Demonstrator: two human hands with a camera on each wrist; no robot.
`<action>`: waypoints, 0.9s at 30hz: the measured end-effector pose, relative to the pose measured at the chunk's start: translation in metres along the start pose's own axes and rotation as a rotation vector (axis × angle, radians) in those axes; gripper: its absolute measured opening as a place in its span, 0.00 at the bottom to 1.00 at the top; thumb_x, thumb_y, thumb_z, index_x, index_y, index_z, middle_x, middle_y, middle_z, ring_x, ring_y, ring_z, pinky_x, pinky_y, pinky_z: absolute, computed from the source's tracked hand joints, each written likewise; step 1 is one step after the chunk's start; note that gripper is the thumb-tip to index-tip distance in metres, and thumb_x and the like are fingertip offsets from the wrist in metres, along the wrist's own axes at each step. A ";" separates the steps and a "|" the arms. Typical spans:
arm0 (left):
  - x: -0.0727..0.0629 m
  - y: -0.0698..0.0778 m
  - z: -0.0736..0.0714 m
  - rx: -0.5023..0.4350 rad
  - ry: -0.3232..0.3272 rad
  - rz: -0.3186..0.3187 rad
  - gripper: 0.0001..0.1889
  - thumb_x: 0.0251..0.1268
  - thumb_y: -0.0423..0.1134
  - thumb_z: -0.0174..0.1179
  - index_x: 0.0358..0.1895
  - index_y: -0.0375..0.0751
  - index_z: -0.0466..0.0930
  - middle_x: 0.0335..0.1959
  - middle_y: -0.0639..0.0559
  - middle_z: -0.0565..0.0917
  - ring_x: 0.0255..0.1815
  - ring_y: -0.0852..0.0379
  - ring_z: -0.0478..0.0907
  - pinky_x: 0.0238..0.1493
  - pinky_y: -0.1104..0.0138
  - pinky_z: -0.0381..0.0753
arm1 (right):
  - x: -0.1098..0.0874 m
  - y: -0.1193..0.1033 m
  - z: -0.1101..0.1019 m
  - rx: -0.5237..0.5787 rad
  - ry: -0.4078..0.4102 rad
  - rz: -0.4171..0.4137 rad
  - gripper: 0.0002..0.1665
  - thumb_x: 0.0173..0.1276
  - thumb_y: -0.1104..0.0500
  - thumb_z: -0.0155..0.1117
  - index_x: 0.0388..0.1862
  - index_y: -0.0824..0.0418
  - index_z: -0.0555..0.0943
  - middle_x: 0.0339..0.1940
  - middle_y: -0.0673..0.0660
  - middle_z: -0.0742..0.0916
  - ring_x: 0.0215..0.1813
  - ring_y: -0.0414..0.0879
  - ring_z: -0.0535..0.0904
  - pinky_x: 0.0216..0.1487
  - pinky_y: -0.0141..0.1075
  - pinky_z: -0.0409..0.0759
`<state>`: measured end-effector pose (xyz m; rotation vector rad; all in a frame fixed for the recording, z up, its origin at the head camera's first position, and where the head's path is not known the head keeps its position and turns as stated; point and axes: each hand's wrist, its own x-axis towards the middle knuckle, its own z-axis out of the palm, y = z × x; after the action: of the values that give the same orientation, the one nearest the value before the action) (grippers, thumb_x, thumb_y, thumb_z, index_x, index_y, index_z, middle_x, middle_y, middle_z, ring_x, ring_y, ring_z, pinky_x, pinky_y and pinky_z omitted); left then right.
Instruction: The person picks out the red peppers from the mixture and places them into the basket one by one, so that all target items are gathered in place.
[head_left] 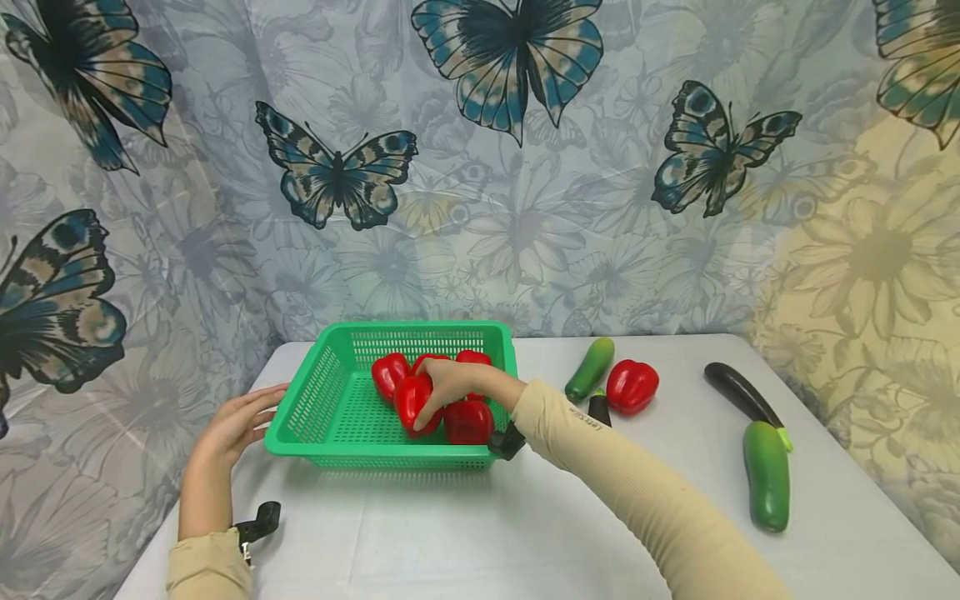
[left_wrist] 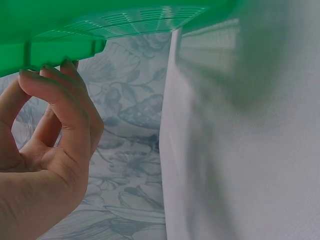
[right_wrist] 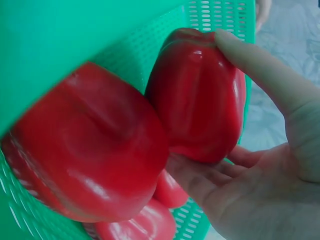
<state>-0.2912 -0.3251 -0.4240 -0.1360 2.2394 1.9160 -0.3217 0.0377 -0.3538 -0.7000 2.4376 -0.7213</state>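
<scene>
A green plastic basket [head_left: 360, 451] stands on the table with several red bell peppers in it. My right hand [head_left: 447, 385] reaches into it and grips one red bell pepper [right_wrist: 197, 100], thumb near its top end and fingers around the other side. Against that pepper, in the right wrist view, lies a larger-looking bell pepper [right_wrist: 95, 145]. My left hand [head_left: 234, 423] is at the basket's left side; its bent, loose fingers [left_wrist: 75, 95] touch the outer rim from below in the left wrist view.
Right of the basket lie a green cucumber-like vegetable [head_left: 591, 368], another red bell pepper [head_left: 632, 387] and an eggplant [head_left: 599, 407] partly hidden by my sleeve. Farther right are a long dark eggplant [head_left: 742, 392] and a thick green vegetable [head_left: 767, 477]. A butterfly-print cloth [head_left: 525, 250] hangs behind the white table [head_left: 390, 533].
</scene>
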 end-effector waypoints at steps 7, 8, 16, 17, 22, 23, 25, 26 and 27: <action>0.001 -0.001 0.000 -0.014 0.007 -0.012 0.10 0.72 0.49 0.57 0.51 0.63 0.82 0.39 0.76 0.81 0.42 0.72 0.81 0.44 0.71 0.81 | 0.000 0.001 0.004 -0.025 -0.001 0.015 0.46 0.52 0.47 0.78 0.66 0.59 0.67 0.52 0.50 0.79 0.54 0.44 0.74 0.44 0.35 0.82; 0.001 -0.001 0.000 -0.013 0.009 -0.013 0.10 0.72 0.49 0.57 0.51 0.63 0.82 0.39 0.76 0.81 0.42 0.72 0.81 0.44 0.71 0.81 | -0.001 0.001 0.004 -0.027 0.001 0.016 0.46 0.52 0.47 0.78 0.66 0.59 0.67 0.52 0.50 0.79 0.54 0.44 0.74 0.44 0.35 0.82; 0.001 0.000 0.000 0.001 0.009 -0.016 0.12 0.71 0.50 0.58 0.54 0.61 0.81 0.39 0.77 0.81 0.42 0.72 0.81 0.44 0.71 0.81 | -0.002 0.002 0.005 -0.080 -0.006 0.028 0.49 0.52 0.45 0.78 0.69 0.59 0.67 0.57 0.52 0.78 0.57 0.45 0.73 0.48 0.37 0.82; 0.001 0.000 0.000 0.000 0.008 -0.015 0.13 0.71 0.50 0.58 0.55 0.60 0.81 0.39 0.77 0.81 0.42 0.73 0.81 0.44 0.71 0.81 | -0.002 0.002 0.005 -0.087 -0.013 0.033 0.50 0.52 0.44 0.78 0.69 0.59 0.66 0.57 0.52 0.77 0.58 0.45 0.72 0.49 0.38 0.82; 0.000 0.000 0.000 0.010 0.013 -0.003 0.11 0.72 0.49 0.56 0.53 0.63 0.82 0.40 0.78 0.80 0.42 0.73 0.80 0.45 0.72 0.81 | -0.002 0.006 0.008 -0.105 -0.038 0.051 0.52 0.51 0.43 0.78 0.70 0.58 0.65 0.61 0.53 0.76 0.61 0.47 0.70 0.52 0.41 0.82; 0.000 0.000 0.000 0.009 0.015 -0.003 0.10 0.72 0.49 0.56 0.51 0.64 0.82 0.39 0.78 0.80 0.42 0.73 0.80 0.45 0.72 0.81 | -0.002 0.006 0.009 -0.107 -0.041 0.051 0.52 0.51 0.43 0.78 0.71 0.58 0.65 0.62 0.54 0.75 0.62 0.47 0.70 0.52 0.41 0.81; 0.000 0.000 0.000 0.008 0.018 -0.004 0.09 0.72 0.49 0.56 0.50 0.66 0.83 0.39 0.78 0.81 0.42 0.73 0.80 0.45 0.72 0.81 | -0.002 0.007 0.010 -0.111 -0.045 0.047 0.51 0.51 0.43 0.78 0.70 0.58 0.65 0.61 0.54 0.75 0.61 0.47 0.70 0.52 0.41 0.81; 0.000 0.000 0.000 0.004 0.018 -0.004 0.09 0.72 0.49 0.56 0.49 0.66 0.83 0.39 0.78 0.81 0.42 0.73 0.80 0.44 0.72 0.81 | -0.001 0.007 0.011 -0.113 -0.048 0.046 0.51 0.51 0.44 0.78 0.69 0.58 0.66 0.61 0.54 0.76 0.61 0.47 0.70 0.52 0.40 0.82; 0.000 -0.001 0.000 0.003 0.018 -0.004 0.09 0.72 0.49 0.57 0.50 0.66 0.83 0.39 0.77 0.81 0.42 0.73 0.80 0.44 0.72 0.81 | -0.001 0.007 0.011 -0.117 -0.051 0.044 0.50 0.51 0.44 0.78 0.69 0.59 0.66 0.60 0.54 0.76 0.61 0.47 0.70 0.51 0.40 0.82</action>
<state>-0.2912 -0.3250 -0.4246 -0.1582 2.2513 1.9168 -0.3168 0.0394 -0.3663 -0.6985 2.4552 -0.5411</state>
